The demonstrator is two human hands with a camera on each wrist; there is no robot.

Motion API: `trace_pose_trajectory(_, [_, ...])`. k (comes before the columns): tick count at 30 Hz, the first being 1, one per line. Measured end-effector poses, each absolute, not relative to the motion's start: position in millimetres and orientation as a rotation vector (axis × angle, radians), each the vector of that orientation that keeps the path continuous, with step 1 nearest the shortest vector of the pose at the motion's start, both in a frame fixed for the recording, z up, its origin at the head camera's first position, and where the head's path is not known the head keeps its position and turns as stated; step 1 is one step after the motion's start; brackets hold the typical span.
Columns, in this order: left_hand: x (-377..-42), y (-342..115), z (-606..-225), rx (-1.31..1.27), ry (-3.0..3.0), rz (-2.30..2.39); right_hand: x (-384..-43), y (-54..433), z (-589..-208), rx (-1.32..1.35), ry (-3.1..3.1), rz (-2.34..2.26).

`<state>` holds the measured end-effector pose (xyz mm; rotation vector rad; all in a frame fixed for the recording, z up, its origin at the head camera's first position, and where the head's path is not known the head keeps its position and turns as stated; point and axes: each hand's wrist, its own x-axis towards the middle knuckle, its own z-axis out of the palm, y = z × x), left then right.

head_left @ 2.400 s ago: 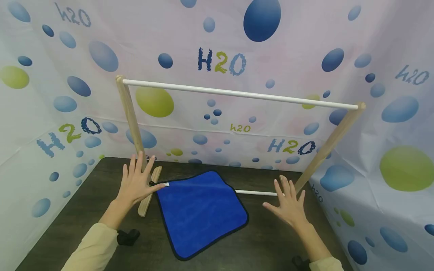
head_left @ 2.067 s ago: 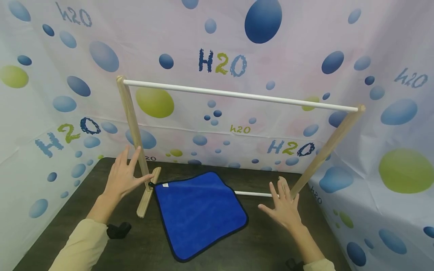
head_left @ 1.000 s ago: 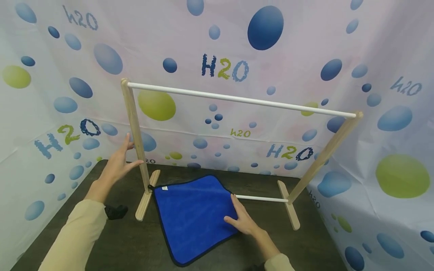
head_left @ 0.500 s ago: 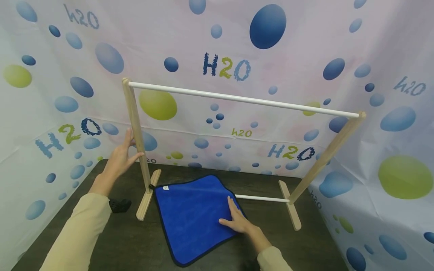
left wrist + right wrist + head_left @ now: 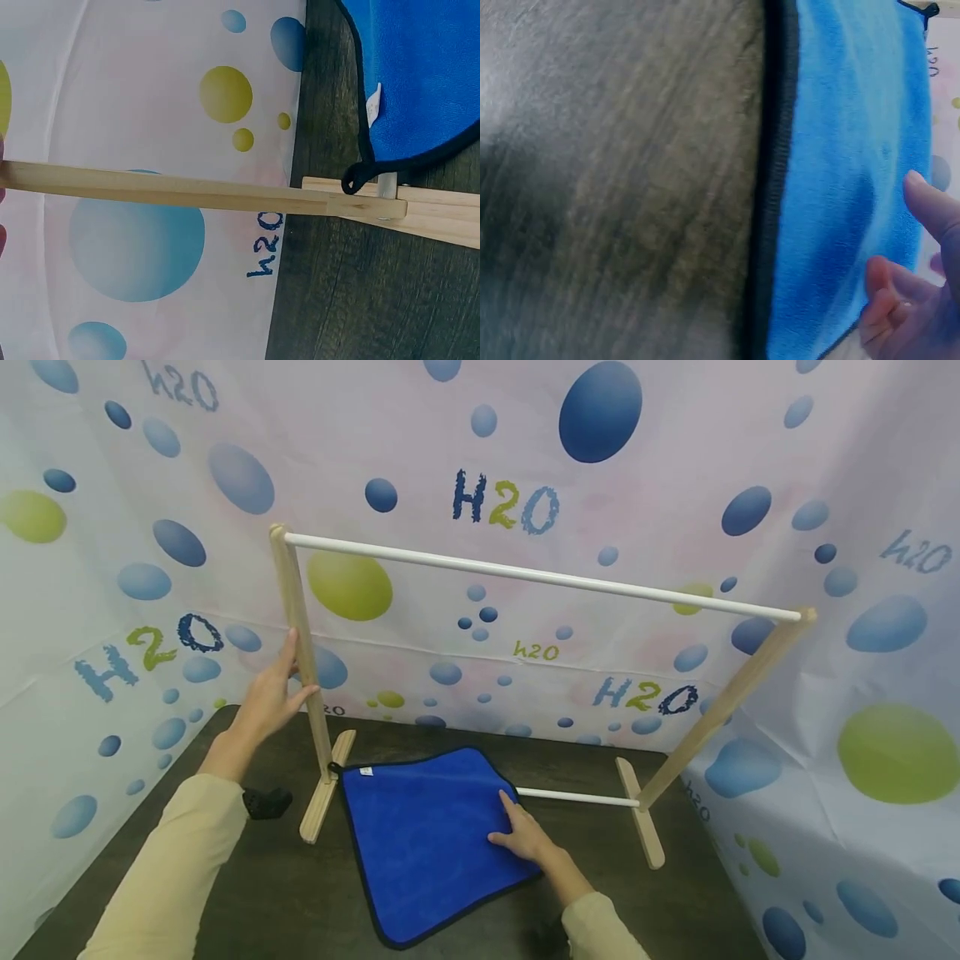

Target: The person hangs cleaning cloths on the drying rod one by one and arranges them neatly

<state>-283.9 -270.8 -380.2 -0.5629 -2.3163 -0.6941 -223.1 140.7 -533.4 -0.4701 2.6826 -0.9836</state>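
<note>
Two hands (image 5: 262, 700) (image 5: 527, 838): left grips slim wooden post (image 5: 187, 192), right overlies plush cloth (image 5: 431, 847).

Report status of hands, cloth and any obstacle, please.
Left hand on wooden post. Right hand over cloth. Cloth spread, partly covering low rod. Seemingly no obstacle.

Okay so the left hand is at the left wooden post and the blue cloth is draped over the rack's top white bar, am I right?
Not quite: the head view shows the blue cloth spread low, over the lower white bar and table, not the top white bar. The left hand is at the left wooden post.
</note>
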Motion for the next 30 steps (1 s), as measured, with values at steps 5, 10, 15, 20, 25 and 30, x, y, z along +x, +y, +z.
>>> trace_pose_trajectory(5, [-285.3,-271.8,-384.4,-0.581,-2.278,-0.731,-225.0,136.8,-541.6,-0.426,2.63,-1.082])
trace_pose_trajectory(10, [-285.7,-272.4,-389.1,-0.583,-2.263,-0.761,-226.6,131.3,-549.4,-0.325,2.599,-1.232])
trace_pose_trajectory(15, [-286.8,-271.3,-387.7,-0.58,-2.289,-0.788,-227.4,123.8,-554.5,-0.244,2.733,-1.268])
trace_pose_trajectory(20, [-285.3,-268.0,-386.1,-0.55,-2.329,-0.813,-225.8,117.8,-557.5,-0.212,2.802,-1.272])
trace_pose_trajectory(25, [-285.8,-268.2,-387.2,-0.55,-2.318,-0.815,-226.2,115.2,-556.6,-0.184,2.807,-1.244])
trace_pose_trajectory(30, [-285.2,-268.4,-387.5,-0.544,-2.329,-0.814,-227.5,112.7,-556.5,-0.168,2.773,-1.264])
